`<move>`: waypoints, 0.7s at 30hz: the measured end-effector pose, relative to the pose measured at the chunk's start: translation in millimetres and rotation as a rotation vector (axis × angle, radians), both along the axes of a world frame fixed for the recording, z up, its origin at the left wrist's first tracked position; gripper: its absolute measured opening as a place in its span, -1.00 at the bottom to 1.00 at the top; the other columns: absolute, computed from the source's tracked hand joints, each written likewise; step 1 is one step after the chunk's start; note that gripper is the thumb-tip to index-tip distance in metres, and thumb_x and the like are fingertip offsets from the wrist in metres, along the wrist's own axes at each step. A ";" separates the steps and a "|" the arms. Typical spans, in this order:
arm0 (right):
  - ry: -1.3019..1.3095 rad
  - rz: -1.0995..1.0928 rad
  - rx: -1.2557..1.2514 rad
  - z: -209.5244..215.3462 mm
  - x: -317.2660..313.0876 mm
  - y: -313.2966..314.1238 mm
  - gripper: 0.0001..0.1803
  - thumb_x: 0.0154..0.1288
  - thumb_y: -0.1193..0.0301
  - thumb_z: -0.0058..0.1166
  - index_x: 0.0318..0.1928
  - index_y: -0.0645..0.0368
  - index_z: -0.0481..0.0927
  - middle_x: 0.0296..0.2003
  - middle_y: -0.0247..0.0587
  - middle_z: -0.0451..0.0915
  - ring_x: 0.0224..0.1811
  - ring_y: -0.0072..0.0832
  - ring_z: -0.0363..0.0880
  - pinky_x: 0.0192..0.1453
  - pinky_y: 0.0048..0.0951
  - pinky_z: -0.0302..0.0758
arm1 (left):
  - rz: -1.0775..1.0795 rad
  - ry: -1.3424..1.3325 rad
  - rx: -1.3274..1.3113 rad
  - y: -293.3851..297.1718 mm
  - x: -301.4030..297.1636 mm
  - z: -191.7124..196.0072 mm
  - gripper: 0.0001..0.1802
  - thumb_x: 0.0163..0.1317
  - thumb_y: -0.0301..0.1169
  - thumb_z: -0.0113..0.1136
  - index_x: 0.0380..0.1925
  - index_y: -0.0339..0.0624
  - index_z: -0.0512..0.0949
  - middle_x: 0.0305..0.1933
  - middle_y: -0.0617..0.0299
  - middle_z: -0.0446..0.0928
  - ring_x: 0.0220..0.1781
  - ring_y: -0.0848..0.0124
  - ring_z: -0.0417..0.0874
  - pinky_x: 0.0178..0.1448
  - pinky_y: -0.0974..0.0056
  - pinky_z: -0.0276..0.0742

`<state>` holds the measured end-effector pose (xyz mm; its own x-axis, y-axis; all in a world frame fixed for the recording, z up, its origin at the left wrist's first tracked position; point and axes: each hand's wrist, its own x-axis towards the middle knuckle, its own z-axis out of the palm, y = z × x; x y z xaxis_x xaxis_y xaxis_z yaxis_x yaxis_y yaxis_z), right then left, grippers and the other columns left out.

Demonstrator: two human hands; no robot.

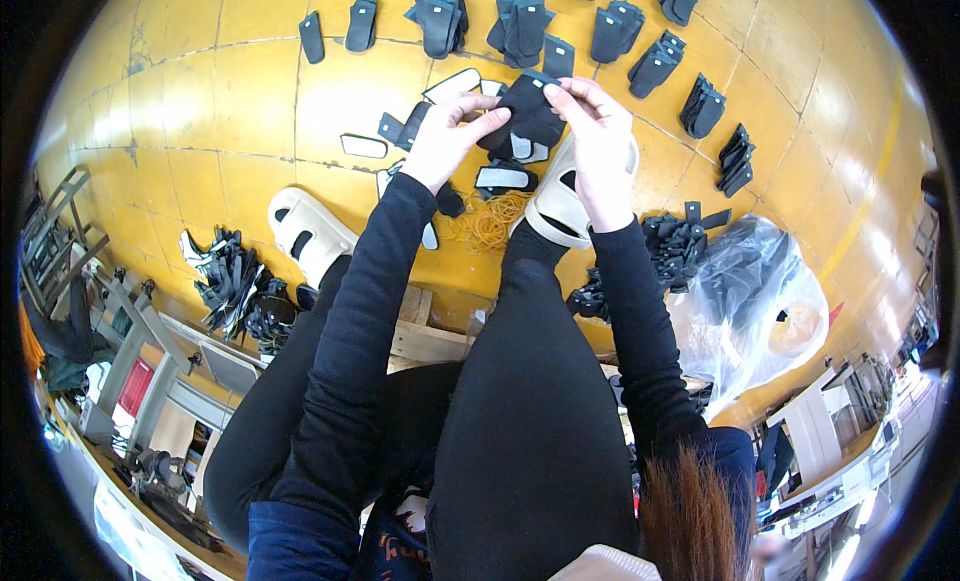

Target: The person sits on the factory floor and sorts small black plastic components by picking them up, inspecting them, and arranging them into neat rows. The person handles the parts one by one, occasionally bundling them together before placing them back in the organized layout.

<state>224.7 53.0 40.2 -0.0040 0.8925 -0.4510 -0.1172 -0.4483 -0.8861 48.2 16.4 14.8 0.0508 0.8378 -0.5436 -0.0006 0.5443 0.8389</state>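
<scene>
Yellow tiled floor (240, 91), one; biggest open stretch toward its left side. One clear plastic bag (745, 311), near right. Two dark heaps (235, 281), one left, one beside the bag. Two cream clogs (313, 231), both worn. Roughly eleven black stacks and singles (440, 21) arc along the floor's far and right sides, bare gaps between. Dark-sleeved forearms (360, 271) stretch forward. Left hand (447, 133) and right hand (598, 126): narrow pinch grip each, thumbs up top, on one black piece (530, 116), raised just beyond the right foot. One yellow stringy tangle (487, 224) between the clogs.
</scene>
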 end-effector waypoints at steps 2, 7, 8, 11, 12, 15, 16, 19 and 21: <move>-0.006 0.022 0.008 -1.2 -3.2 0.9 -0.82 0.18 0.50 0.18 -0.22 0.33 0.59 -0.31 -0.34 0.55 -0.28 -0.66 0.48 -0.12 -0.64 0.39 | -0.095 0.039 0.000 -1.6 -0.2 -1.8 -0.76 0.17 -0.35 0.27 -0.22 -0.27 0.62 -0.28 0.28 0.59 -0.26 0.60 0.51 -0.12 0.48 0.39; -0.114 0.117 0.117 0.7 -1.0 2.3 -0.82 0.22 0.49 0.12 -0.20 0.33 0.61 -0.22 -0.34 0.49 -0.25 -0.65 0.46 -0.11 -0.64 0.38 | 0.210 -0.035 -0.081 4.3 -5.1 -5.2 -0.76 0.20 -0.29 0.25 -0.33 -0.27 0.60 -0.44 0.36 0.55 -0.38 0.64 0.47 -0.24 0.52 0.36; -0.121 0.144 0.136 2.2 1.7 2.0 -0.82 0.23 0.49 0.11 -0.19 0.33 0.61 -0.21 -0.35 0.48 -0.24 -0.65 0.46 -0.11 -0.65 0.38 | 0.234 -0.050 -0.156 11.3 -12.8 -6.4 -0.77 0.23 -0.27 0.22 -0.32 -0.22 0.59 -0.42 0.36 0.55 -0.36 0.64 0.50 -0.24 0.52 0.39; -0.170 0.135 0.081 5.0 4.1 0.6 -0.83 0.24 0.49 0.10 -0.21 0.33 0.63 -0.24 -0.33 0.47 -0.24 -0.64 0.45 -0.11 -0.66 0.36 | 0.387 -0.145 -0.114 32.0 -26.7 -13.3 -0.74 0.24 -0.23 0.20 -0.28 -0.21 0.55 -0.40 0.34 0.54 -0.44 0.60 0.51 -0.23 0.47 0.50; -0.164 0.135 0.099 5.9 5.2 -0.2 -0.83 0.24 0.49 0.10 -0.22 0.34 0.63 -0.25 -0.33 0.47 -0.24 -0.64 0.45 -0.11 -0.66 0.35 | 0.376 -0.134 -0.186 40.0 -36.1 -15.8 -0.72 0.22 -0.23 0.23 -0.27 -0.23 0.54 -0.42 0.33 0.52 -0.45 0.59 0.51 -0.24 0.45 0.54; -0.153 0.119 0.104 7.8 8.4 -2.5 -0.84 0.24 0.49 0.10 -0.23 0.34 0.63 -0.25 -0.32 0.47 -0.24 -0.64 0.44 -0.11 -0.65 0.34 | 0.443 -0.154 -0.255 50.4 -48.3 -24.5 -0.72 0.18 -0.25 0.28 -0.30 -0.25 0.52 -0.44 0.34 0.49 -0.44 0.56 0.52 -0.26 0.44 0.57; -0.158 0.109 0.099 8.0 9.2 -3.2 -0.84 0.24 0.49 0.10 -0.24 0.34 0.63 -0.25 -0.32 0.47 -0.25 -0.64 0.44 -0.11 -0.65 0.34 | 0.452 -0.173 -0.278 51.4 -51.1 -26.6 -0.72 0.18 -0.25 0.28 -0.31 -0.25 0.52 -0.44 0.35 0.48 -0.45 0.57 0.52 -0.26 0.44 0.57; -0.153 0.090 0.096 7.9 11.2 -3.8 -0.84 0.24 0.49 0.10 -0.24 0.34 0.63 -0.25 -0.33 0.47 -0.25 -0.64 0.44 -0.11 -0.65 0.34 | 0.498 -0.237 -0.354 52.5 -55.5 -29.0 -0.69 0.16 -0.25 0.31 -0.30 -0.27 0.51 -0.46 0.36 0.47 -0.46 0.59 0.50 -0.30 0.47 0.59; -0.156 0.090 0.092 7.6 11.7 -3.4 -0.84 0.24 0.49 0.11 -0.24 0.33 0.63 -0.25 -0.33 0.47 -0.24 -0.64 0.44 -0.11 -0.65 0.34 | 0.487 -0.255 -0.369 53.6 -58.2 -26.2 -0.69 0.14 -0.26 0.32 -0.30 -0.27 0.50 -0.47 0.36 0.47 -0.47 0.60 0.50 -0.32 0.50 0.58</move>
<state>236.4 49.6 47.8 -0.0221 0.9293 -0.3686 0.0613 -0.3667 -0.9283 -10.0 70.0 -11.3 -0.1216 0.5584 -0.8206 -0.4934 0.6834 0.5381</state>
